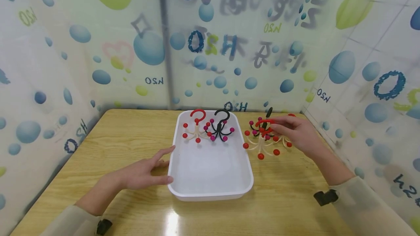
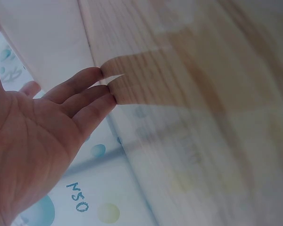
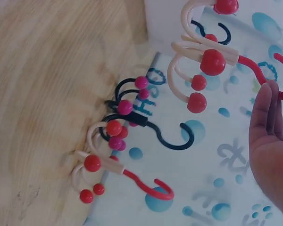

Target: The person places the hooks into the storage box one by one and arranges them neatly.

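Note:
My right hand [image 1: 300,134] pinches the red hook of a cream, multi-armed hanger [image 3: 225,50] with red ball tips, holding it upright right of the white tray [image 1: 210,170]. In the right wrist view, a black hanger [image 3: 139,117] with magenta balls and another cream hanger [image 3: 112,165] with a red hook stand close together on the table. Inside the tray, toward its far end, are a cream hanger [image 1: 197,129] with a red hook and a black hanger [image 1: 219,129]. My left hand [image 1: 139,173] touches the tray's left rim with fingers spread.
The wooden table [image 1: 131,130] carries the tray near its middle. Walls printed with blue and green spots [image 1: 149,48] enclose the far edge and both sides. The right wall [image 1: 377,112] rises close beside my right arm.

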{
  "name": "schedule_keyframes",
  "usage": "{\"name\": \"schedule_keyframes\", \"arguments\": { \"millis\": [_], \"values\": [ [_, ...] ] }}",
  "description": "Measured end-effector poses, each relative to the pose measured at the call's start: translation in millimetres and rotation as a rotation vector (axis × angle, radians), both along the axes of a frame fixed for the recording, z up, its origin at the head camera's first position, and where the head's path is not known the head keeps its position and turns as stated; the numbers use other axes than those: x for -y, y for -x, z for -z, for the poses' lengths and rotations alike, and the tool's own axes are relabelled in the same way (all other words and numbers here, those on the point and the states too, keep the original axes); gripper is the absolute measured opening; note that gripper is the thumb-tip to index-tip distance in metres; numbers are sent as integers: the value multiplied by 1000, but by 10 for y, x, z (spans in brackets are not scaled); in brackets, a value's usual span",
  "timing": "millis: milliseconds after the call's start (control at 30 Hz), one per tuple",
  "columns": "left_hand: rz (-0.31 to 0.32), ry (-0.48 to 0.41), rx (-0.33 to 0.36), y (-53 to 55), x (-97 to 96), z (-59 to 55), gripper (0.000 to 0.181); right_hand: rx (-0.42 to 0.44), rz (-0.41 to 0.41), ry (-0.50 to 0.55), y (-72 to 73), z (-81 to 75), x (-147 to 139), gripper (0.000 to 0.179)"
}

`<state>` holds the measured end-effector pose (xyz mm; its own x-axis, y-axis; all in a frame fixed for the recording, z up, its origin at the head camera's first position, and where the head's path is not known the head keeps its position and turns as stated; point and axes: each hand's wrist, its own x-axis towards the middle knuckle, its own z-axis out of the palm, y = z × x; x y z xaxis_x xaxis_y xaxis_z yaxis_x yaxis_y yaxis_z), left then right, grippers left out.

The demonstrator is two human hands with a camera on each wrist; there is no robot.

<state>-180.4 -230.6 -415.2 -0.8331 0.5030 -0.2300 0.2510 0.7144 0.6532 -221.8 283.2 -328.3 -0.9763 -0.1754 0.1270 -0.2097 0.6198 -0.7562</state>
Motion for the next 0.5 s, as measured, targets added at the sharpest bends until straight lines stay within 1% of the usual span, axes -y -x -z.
{"name": "schedule_keyframes", "arguments": {
  "millis": [100,367,500],
  "values": [
    [1,-3,0,1,-2,-5,99,-19,-13,5,-14,-49,59,45],
    [2,-6,-3,-2,3,-2,99,-27,-51,68,-21,-126,266,41],
    [1,-5,3,2,4,3,100,0,-71,81,-10,-142,395,43]
  ]
}}
